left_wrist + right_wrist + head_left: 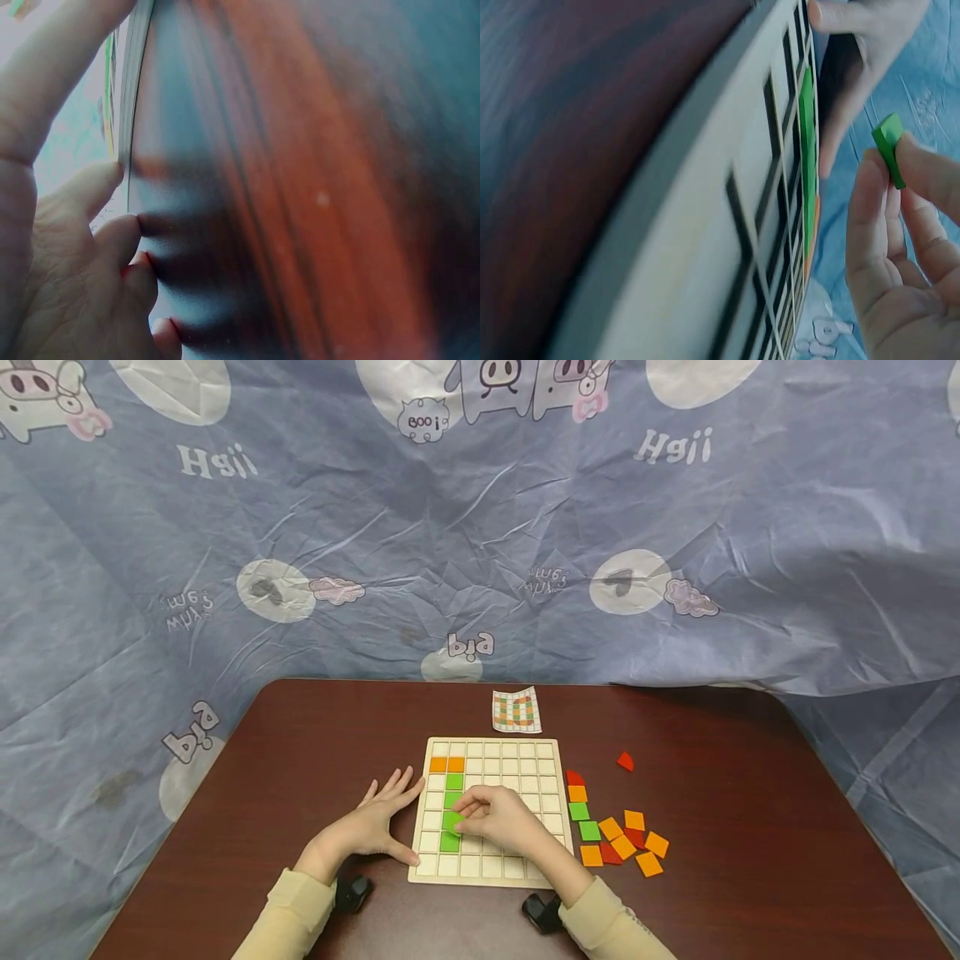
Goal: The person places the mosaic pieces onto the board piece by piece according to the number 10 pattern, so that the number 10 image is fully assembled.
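Note:
A pale grid board (491, 867) lies on the dark table. Between thumb and fingers, my right hand (501, 820) pinches a green tile (889, 146); in the right wrist view the tile is raised above the board's face. Beneath that hand, a column of green tiles (453, 782) fills cells near the board's left side. Two orange tiles (447, 764) sit side by side at the top of this column. My left hand (367, 827) spreads its fingers along the board's left edge, thumb at the lower corner and index fingertip against the side.
Loose orange tiles (633, 820), green tiles (589, 831) and red pieces (611, 853) lie right of the board, some overlapping. One red quarter-round piece (626, 762) lies apart. Behind the board is a paper card (516, 710) with a coloured grid pattern. A patterned blue cloth (480, 527) hangs behind the table.

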### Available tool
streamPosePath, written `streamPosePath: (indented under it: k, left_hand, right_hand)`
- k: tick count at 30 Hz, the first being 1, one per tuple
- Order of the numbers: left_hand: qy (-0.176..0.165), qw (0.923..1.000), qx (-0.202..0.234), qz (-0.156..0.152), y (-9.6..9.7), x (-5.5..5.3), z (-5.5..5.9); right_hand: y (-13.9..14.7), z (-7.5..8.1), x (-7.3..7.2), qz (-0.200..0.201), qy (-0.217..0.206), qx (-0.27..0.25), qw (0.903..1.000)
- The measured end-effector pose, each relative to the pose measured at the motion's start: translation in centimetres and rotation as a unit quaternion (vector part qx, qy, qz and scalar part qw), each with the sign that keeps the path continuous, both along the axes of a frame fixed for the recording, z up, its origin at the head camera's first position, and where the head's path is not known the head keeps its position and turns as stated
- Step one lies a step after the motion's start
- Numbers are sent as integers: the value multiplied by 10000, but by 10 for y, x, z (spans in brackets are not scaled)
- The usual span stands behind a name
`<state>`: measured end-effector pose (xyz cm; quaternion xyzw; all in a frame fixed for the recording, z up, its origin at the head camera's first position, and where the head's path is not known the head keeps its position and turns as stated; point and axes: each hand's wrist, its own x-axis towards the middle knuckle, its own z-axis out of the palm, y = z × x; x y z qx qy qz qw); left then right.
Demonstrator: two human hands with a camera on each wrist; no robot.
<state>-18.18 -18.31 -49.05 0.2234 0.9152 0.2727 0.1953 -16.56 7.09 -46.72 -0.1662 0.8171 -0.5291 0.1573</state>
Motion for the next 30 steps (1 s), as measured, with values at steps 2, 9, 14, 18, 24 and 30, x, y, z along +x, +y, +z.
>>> streamPosePath:
  k: [2, 9, 14, 18, 24, 30]
  left_hand:
    - [-1, 10000, 22, -2, 0, 0, 0]
    - [36, 10000, 49, -21, -1, 0, -4]
    - [84, 9999, 86, -56, -2, -1, -4]
    - [95, 9999, 98, -81, -2, -1, -2]
    - [69, 9999, 109, -55, -1, -1, -1]
    - [69, 9999, 110, -43, -2, 0, -2]
  right_hand:
    - [-8, -2, 1, -46, 98, 54, 9999]
    - [-28, -6, 2, -102, 229, 257, 9994]
    - [-38, -6, 3, -142, 328, 477, 9982]
    - [-45, -7, 4, -122, 570, 657, 9961]
    - [-51, -8, 6, 2, 1032, 1199, 9874]
    - [-53, -6, 9, 35, 1518, 1856, 9708]
